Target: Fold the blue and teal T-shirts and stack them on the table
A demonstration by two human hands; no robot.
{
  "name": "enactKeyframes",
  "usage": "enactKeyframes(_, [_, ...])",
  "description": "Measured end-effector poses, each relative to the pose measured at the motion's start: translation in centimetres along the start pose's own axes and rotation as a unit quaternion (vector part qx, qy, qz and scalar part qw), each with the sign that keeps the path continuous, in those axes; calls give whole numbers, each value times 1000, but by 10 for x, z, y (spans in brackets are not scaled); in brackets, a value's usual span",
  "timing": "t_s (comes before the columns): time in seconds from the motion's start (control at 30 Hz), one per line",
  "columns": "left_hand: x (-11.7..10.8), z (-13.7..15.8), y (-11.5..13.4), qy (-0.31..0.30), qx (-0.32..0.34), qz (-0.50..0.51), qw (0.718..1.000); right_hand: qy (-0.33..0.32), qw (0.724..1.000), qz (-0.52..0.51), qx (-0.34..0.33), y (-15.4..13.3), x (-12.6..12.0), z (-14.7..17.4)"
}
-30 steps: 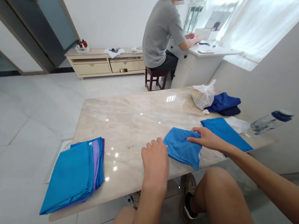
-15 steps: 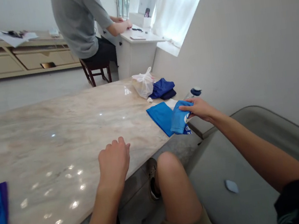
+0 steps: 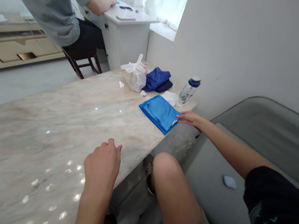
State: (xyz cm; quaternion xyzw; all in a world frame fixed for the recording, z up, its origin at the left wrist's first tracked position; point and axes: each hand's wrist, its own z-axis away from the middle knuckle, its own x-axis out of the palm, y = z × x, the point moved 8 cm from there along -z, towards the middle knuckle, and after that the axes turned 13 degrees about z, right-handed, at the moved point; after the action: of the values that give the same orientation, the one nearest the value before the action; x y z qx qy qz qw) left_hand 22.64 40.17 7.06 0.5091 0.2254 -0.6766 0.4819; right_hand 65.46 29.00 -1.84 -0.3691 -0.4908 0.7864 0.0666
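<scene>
A folded blue garment [image 3: 163,114] of shiny fabric, with a bit of white print at its near right corner, lies flat at the table's right end. My right hand [image 3: 189,118] grips that corner, thumb on top and fingers underneath. My left hand [image 3: 102,162] hovers at the near side of the marble table [image 3: 56,126], fingers curled in and thumb sticking out. I see nothing in it, though the palm faces away.
Behind the garment are a white tissue [image 3: 170,97], a water bottle [image 3: 188,91], dark blue folded cloth [image 3: 158,79] and a tied plastic bag [image 3: 135,75]. A grey sofa [image 3: 211,185] holds a small white case [image 3: 229,181]. A person [image 3: 54,21] sits at a white desk [image 3: 130,40].
My right hand has laid the piece of blue garment it held down onto the blue fabric on the table. The view has shifted right, and the left hand stays curled.
</scene>
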Motion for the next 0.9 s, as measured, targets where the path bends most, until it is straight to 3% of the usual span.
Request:
enactKeyframes(0.1, [2,-2,0,-3,2,-8,1000,-22,996,53,66,38,8,4])
enactKeyframes(0.2, [4,-3,1,-1,6,-17,1000,-15,989,110,97,49,-4,4])
enactKeyframes(0.27, [5,-4,1,-3,7,-19,1000,26,982,175,72,37,-16,3])
enactKeyframes(0.33, [6,-4,2,-5,7,-20,1000,84,950,298,-37,5,-20,1])
enactKeyframes(0.43, [7,-3,3,-6,7,-21,1000,96,846,449,-271,-49,24,7])
enactKeyframes(0.53, [7,-2,2,-9,3,-16,1000,16,790,484,-375,-64,92,4])
enactKeyframes(0.6, [6,-1,-1,-9,-3,-10,1000,-26,780,506,-367,-57,127,-3])
enactKeyframes(0.67, [5,-1,-6,-5,-7,-3,1000,-51,777,526,-342,-45,146,-10])
enactKeyframes(0.9, [4,4,-21,14,-6,28,999,-92,781,543,-295,-41,152,-9])
